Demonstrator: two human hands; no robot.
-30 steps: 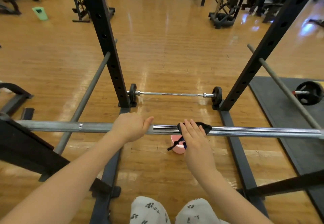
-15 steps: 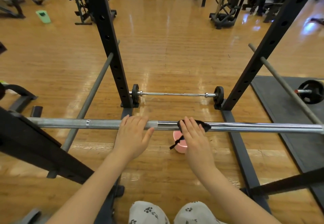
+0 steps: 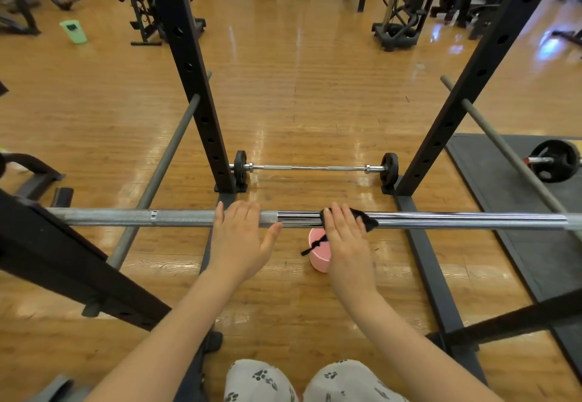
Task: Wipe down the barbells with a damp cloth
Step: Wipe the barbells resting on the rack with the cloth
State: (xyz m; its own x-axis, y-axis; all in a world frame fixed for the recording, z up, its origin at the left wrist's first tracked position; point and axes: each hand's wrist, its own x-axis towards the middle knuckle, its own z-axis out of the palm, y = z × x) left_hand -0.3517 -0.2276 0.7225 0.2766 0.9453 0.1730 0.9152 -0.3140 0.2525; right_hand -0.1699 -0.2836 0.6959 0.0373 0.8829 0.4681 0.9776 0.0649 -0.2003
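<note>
A long steel barbell (image 3: 456, 221) lies across the rack in front of me, knurled on the left and smooth and shiny on the right. My left hand (image 3: 241, 238) rests flat on the bar with straight fingers over its top. My right hand (image 3: 345, 238) presses a black cloth (image 3: 365, 219) onto the shiny part, fingers straight; a strand of the cloth hangs below the bar. Two more barbells lie on the floor: a short barbell (image 3: 315, 168) with small plates beyond the rack, and another barbell (image 3: 554, 160) on the mat at right.
A pink bowl (image 3: 318, 255) stands on the wood floor under the bar. Black rack uprights (image 3: 192, 80) rise left and right, with grey safety bars (image 3: 160, 168) sloping along each side. A dark mat (image 3: 519, 212) lies at right. Gym machines fill the back.
My left hand has opened from a grip around the bar to lie flat on it. The right hand and cloth have stayed at nearly the same spot on the bar.
</note>
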